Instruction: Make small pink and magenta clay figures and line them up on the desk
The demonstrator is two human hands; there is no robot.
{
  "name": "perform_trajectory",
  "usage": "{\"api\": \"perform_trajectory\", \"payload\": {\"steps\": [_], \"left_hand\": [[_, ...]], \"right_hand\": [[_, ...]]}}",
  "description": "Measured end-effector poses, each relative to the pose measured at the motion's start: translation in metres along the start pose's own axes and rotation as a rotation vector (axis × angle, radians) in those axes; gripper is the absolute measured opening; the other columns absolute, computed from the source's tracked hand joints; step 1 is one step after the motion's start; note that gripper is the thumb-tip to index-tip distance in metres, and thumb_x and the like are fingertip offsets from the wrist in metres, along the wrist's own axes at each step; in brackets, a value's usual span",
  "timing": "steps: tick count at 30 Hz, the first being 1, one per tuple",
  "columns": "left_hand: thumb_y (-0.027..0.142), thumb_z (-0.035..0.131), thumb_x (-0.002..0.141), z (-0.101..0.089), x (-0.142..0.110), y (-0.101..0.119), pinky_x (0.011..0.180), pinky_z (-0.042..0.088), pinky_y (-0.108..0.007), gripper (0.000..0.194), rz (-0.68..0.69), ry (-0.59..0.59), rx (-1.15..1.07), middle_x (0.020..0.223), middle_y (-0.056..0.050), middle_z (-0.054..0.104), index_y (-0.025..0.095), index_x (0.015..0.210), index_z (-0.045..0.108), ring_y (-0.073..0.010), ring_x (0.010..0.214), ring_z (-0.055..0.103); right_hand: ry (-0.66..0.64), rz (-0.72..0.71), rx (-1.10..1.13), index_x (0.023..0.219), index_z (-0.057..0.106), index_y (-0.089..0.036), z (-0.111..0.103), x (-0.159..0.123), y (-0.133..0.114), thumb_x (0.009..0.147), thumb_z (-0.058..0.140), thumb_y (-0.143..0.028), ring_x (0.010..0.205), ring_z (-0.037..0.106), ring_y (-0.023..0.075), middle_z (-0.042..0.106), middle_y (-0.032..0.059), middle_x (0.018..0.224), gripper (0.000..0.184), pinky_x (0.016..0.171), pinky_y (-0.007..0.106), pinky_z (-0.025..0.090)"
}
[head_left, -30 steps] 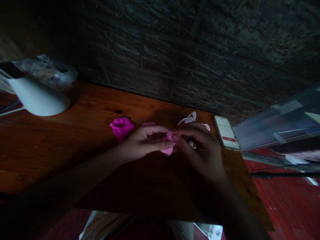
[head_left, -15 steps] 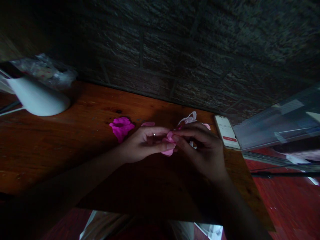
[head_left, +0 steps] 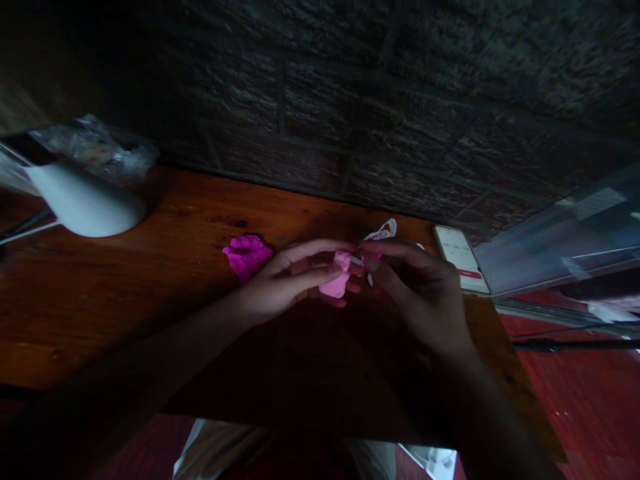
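Nearest the wearer, pale tan cloth (head_left: 225, 447) showed below the front edge of the wooden table (head_left: 310, 367). Above the tabletop, the left hand (head_left: 280, 287) had its thumb pressed on a soft pink piece (head_left: 334, 285), pinching it against the fingers behind, the index stretched out past it. The pink piece was between the two hands, its wider end hanging downward. The right hand (head_left: 430, 303) had thumb and index drawn nearly together by a thin pale strip (head_left: 356, 260) at the piece's upper end; whether they gripped it was too dark to tell. The step in hand looked like fine fingertip work at that narrow end; the next move seemed to call for a steady left pinch and small, light motions on the right. Beyond the left wrist lay a crinkled magenta piece (head_left: 247, 255); behind the right fingers, a whitish piece (head_left: 385, 230); to their right, a phone (head_left: 461, 259). Farthest stood the dark stone wall (head_left: 320, 100).
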State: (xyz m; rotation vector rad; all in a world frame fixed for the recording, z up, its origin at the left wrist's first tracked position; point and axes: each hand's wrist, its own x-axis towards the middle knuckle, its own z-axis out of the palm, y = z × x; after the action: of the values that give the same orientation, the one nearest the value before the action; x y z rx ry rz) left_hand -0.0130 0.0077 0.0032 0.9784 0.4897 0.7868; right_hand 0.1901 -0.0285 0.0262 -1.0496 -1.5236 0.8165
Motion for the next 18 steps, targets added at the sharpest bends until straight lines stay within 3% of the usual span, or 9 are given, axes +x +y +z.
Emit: {"api": "perform_trajectory", "payload": {"steps": [7, 18], "left_hand": [[0.037, 0.077, 0.090, 0.002, 0.003, -0.003, 0.067, 0.063, -0.030, 0.029, -0.022, 0.027, -0.100, 0.110, -0.011, 0.080, 0.018, 0.111, 0.071, -0.0271, 0.092, 0.080], [0.026, 0.080, 0.087, 0.004, 0.004, -0.004, 0.060, 0.065, -0.026, 0.019, -0.005, 0.088, -0.099, 0.097, -0.003, 0.079, 0.019, 0.104, 0.075, -0.0191, 0.078, 0.078]], "right_hand": [[-0.014, 0.059, 0.103, 0.100, 0.084, -0.031, 0.009, 0.001, 0.001, 0.087, 0.078, -0.015, 0.087, 0.078, 0.0162, 0.084, -0.0006, 0.100, 0.022, 0.073, 0.029, 0.066], [-0.014, 0.073, 0.061, 0.098, 0.084, -0.026, 0.012, -0.002, 0.000, 0.087, 0.077, -0.015, 0.076, 0.075, 0.0125, 0.082, -0.0002, 0.090, 0.018, 0.066, 0.023, 0.066]]}}
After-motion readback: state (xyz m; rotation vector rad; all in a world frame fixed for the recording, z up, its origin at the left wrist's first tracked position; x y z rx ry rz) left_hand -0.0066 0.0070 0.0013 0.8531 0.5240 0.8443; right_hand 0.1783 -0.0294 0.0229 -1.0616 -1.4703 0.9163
